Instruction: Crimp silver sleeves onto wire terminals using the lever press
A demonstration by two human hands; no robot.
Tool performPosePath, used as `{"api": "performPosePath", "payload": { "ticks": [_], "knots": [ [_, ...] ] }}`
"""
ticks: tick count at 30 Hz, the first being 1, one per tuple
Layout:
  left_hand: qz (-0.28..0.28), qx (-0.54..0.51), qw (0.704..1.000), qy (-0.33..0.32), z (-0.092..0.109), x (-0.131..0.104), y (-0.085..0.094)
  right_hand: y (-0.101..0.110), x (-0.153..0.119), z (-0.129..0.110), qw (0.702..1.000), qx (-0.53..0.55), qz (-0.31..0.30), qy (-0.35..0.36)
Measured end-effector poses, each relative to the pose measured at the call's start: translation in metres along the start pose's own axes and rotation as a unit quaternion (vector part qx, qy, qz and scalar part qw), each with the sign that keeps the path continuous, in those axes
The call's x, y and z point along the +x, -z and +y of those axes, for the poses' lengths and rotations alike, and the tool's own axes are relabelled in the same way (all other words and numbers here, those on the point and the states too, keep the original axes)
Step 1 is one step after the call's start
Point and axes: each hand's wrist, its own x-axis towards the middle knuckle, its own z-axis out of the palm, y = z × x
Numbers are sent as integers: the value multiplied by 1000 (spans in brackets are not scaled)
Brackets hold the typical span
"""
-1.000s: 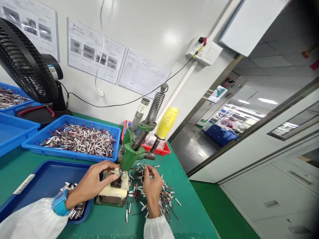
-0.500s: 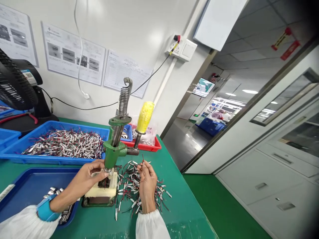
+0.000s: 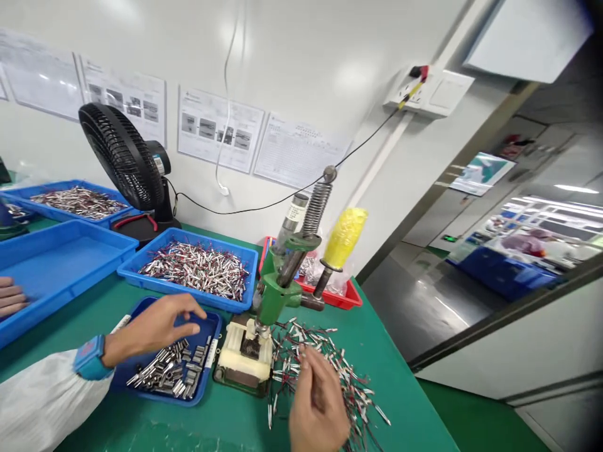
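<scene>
My left hand [image 3: 160, 328] hovers over a dark blue tray [image 3: 214, 326], its thumb and fingers apart and nothing between them. Several shiny metal tubes [image 3: 176, 371] lie in that tray. Over a loose pile of small wired parts [image 3: 362, 397] with white bodies and red and black leads, my right hand [image 3: 320, 402] has its fingertips pinched together. Whatever is in that pinch is too small to make out. Between the hands stands a green hand press [image 3: 273, 298] with a coil spring, a yellow-wrapped lever [image 3: 346, 238] and a cream base [image 3: 242, 358].
Behind the tray is a blue bin [image 3: 188, 292] full of wired parts. A larger blue bin [image 3: 70, 257] is at left, with another person's hand [image 3: 10, 298] at it. A black fan [image 3: 122, 157] and a red tray [image 3: 351, 298] stand near the wall. The table's right edge borders a doorway.
My left hand has left the press and moved left over the tray of metal tubes. My right hand has come lower and nearer. The view has swung left, bringing another person's hand into sight.
</scene>
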Motion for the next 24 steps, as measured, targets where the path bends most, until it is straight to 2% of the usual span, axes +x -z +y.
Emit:
{"api": "performPosePath", "payload": {
  "ticks": [2, 5, 8, 12, 16, 18, 21, 24],
  "knots": [
    [-32, 33, 999, 6, 0, -6, -18, -8, -15, -20, 991, -52, -29, 121],
    [-46, 73, 996, 9, 3, -5, -44, -24, -27, -39, 977, -70, -71, 190],
    [-38, 87, 995, 10, 2, 2, -58, -33, -31, -43, 974, -76, -93, 194],
    [-29, 60, 998, 8, -3, 5, -61, -35, -35, -39, 975, -72, -107, 181],
    [-32, -14, 999, 3, -1, 3, -59, -36, -36, -40, 979, -45, -125, 152],
    [1, -85, 996, -2, 4, 3, -56, -37, -36, -40, 981, -38, -132, 136],
    [65, -256, 964, 13, 13, 5, -50, -38, -36, -39, 982, -33, -141, 120],
    [63, -468, 879, 69, 25, 8, -43, -38, -37, -34, 982, -38, -152, 105]
  ]
}}
